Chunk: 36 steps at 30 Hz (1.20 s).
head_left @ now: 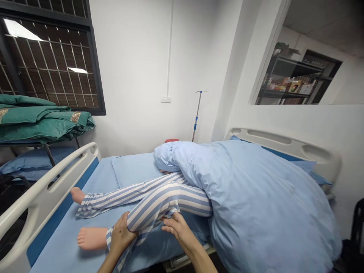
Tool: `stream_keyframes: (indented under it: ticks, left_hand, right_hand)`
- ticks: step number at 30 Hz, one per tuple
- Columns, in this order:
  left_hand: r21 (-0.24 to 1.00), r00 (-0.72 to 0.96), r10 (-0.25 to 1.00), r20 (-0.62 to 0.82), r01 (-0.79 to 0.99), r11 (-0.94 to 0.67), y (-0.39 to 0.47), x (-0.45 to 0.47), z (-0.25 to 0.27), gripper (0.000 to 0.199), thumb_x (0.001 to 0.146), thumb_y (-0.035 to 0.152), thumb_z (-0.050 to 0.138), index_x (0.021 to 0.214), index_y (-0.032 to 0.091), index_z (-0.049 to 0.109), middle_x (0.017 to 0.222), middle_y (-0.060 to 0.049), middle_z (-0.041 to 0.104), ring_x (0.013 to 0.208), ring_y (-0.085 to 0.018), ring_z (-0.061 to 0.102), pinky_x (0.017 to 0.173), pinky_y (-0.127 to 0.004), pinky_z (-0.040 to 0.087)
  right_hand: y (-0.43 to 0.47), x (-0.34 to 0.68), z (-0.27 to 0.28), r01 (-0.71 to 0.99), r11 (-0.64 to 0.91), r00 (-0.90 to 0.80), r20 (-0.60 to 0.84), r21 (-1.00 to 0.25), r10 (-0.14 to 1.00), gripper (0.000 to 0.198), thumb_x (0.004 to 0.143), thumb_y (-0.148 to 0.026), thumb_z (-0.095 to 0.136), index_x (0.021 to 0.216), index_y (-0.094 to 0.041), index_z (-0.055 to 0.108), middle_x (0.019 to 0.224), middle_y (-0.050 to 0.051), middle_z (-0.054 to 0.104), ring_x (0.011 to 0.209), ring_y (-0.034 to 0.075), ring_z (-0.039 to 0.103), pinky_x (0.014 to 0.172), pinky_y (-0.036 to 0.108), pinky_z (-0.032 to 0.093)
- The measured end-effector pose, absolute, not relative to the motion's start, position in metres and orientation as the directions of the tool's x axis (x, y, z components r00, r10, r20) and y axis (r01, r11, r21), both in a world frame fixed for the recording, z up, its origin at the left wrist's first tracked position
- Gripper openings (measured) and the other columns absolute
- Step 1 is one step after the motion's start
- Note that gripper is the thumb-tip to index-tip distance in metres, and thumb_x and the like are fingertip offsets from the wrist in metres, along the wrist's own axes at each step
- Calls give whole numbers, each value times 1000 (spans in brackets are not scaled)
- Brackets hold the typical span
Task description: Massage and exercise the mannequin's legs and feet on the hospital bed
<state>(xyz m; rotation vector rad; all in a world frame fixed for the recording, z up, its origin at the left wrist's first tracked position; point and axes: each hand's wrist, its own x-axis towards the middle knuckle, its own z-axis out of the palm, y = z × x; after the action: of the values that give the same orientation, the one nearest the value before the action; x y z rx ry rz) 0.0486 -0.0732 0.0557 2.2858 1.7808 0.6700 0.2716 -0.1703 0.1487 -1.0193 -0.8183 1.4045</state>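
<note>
A patient manikin lies on its back in blue-and-white striped trousers (182,195), with its bare plastic-looking feet toward the left. Its near leg is bent at the knee; the far leg lies straighter on the bed. My left hand (123,232) is closed around the near lower leg, just above the near foot (92,238). Under the bent knee, my right hand (180,229) has its fingers stretched out and partly apart, with the fingertips at the trouser cloth. A light blue quilt (256,189) covers the upper body, bunched at the thighs.
The bed has a cream footboard (54,172) at left and a headboard (287,142) at right. Behind it stands an IV pole (198,110). Green folded bedding (42,119) lies on a rack below the barred window. A light blue sheet (136,165) spans the mattress.
</note>
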Motion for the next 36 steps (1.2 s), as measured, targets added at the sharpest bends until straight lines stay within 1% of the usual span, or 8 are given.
stream_keyframes:
  ticks: [4,9,13,16,22,28,32,36]
  left_hand:
    - [311,223,955,194,910,-275,-73,39,60,53,60,29,47,113,24,43,110,-4,58,101,-26,54,80,-32,42]
    - [232,247,955,163,931,-281,-67,20,64,63,56,28,46,119,24,42,120,-5,55,108,-28,51,86,-35,40]
    - [174,309,933,187,924,-341,-61,-2,77,69,54,28,47,122,18,42,122,-8,53,112,-28,47,92,-35,36]
    - [103,348,921,178,924,-369,-60,-23,89,71,53,27,48,123,16,42,122,-10,53,113,-29,46,94,-36,34]
    - [-46,423,903,77,906,-421,-66,-57,113,71,51,22,50,122,18,43,118,-10,53,104,-28,48,88,-38,35]
    - [-173,454,891,-30,875,-452,-77,-64,125,71,55,23,52,125,19,40,111,-11,54,96,-30,50,83,-41,36]
    - [-199,444,895,-52,873,-445,-80,-64,120,69,55,20,51,123,18,42,107,-10,56,93,-29,52,79,-40,37]
    - [-191,424,904,-55,884,-426,-83,-65,119,66,53,18,50,119,18,44,102,-9,58,89,-29,53,76,-40,38]
  right_hand:
    - [-172,268,139,-435,-96,20,-116,-895,993,35,61,-29,70,93,-17,60,101,6,61,99,22,55,76,32,47]
    - [-173,258,124,-518,-93,43,-134,-850,990,34,58,-29,71,88,-17,60,96,6,62,97,23,56,73,33,47]
    - [-170,247,108,-623,-111,22,-159,-774,987,33,58,-27,72,85,-17,57,97,7,63,97,25,58,73,34,47]
    - [-167,236,90,-701,-133,-14,-173,-701,985,27,58,-27,72,76,-17,54,93,6,63,97,28,58,74,37,47]
    - [-161,211,41,-782,-188,-74,-211,-595,975,25,60,-27,70,71,-19,49,91,4,64,97,28,59,77,39,45]
    - [-148,193,-1,-848,-221,-89,-283,-482,955,26,54,-28,70,73,-21,53,84,1,64,89,24,61,79,39,44]
    - [-141,190,-11,-888,-227,-97,-319,-401,943,20,51,-18,67,64,-20,53,72,-3,63,72,18,60,77,37,45]
    - [-143,193,-15,-879,-274,-160,-300,-390,940,17,54,-18,67,65,-20,55,78,0,65,81,21,60,75,35,45]
